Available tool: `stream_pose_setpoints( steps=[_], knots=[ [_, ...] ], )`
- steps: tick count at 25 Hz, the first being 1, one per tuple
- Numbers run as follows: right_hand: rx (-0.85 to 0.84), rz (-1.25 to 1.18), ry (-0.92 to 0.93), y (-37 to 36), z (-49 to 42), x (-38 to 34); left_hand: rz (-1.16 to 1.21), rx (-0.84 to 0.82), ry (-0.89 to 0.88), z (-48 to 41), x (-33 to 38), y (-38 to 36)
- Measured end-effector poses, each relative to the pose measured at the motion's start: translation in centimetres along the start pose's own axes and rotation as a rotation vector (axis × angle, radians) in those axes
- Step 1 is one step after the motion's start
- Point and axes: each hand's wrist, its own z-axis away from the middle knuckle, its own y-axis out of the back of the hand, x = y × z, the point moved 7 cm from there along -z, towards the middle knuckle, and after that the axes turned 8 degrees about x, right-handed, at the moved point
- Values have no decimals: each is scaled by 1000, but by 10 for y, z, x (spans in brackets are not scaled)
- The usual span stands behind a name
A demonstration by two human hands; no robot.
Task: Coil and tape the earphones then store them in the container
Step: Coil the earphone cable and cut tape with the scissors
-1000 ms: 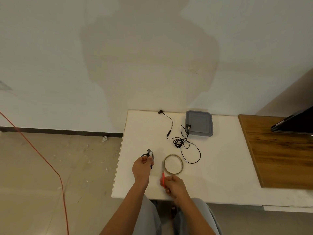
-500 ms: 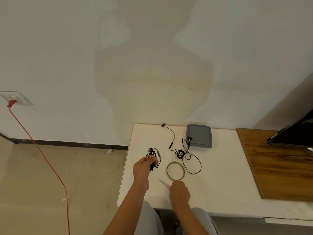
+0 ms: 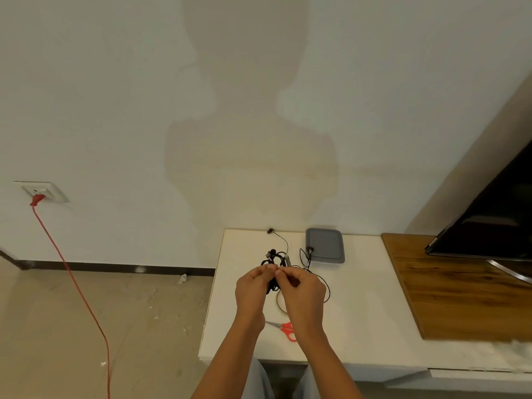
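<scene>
My left hand (image 3: 253,289) and my right hand (image 3: 302,289) meet above the white table (image 3: 359,312), both pinching a bundle of coiled black earphones (image 3: 273,259). A second, loose black earphone cable (image 3: 313,272) lies on the table behind my hands, one earbud near the back edge. The grey lidded container (image 3: 325,244) sits at the back of the table, with the cable's plug resting on its left edge. The tape roll (image 3: 279,302) is mostly hidden under my right hand. Red-handled scissors (image 3: 285,329) lie on the table between my forearms.
A wooden board (image 3: 460,289) covers the table's right side, with a dark screen (image 3: 495,226) above it. A red cable (image 3: 72,272) runs from a wall socket (image 3: 43,192) down across the floor at left.
My right hand has let go of the scissors, which now lie on the table, and has come up to join my left hand on the coiled earphones. The camera has tilted up.
</scene>
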Motion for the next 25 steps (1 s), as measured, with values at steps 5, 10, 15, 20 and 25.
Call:
stream_pose_setpoints(
  steps=[5, 10, 15, 20, 25],
  knots=[
    [-3, -23, 21, 13, 4, -22, 77, -34, 37, 19, 16, -2],
    [-74, -116, -12, 22, 6, -36, 132, -62, 93, 37, 30, -3],
    [-163, -242, -120, 32, 10, -42, 171, -54, 71, 58, 37, -6],
    [-245, -354, -284, 37, 15, -44, 184, 17, -12, 76, 43, -5],
    [-262, -353, -307, 42, 21, -47, 205, -113, 102, 85, 41, -11]
  ],
)
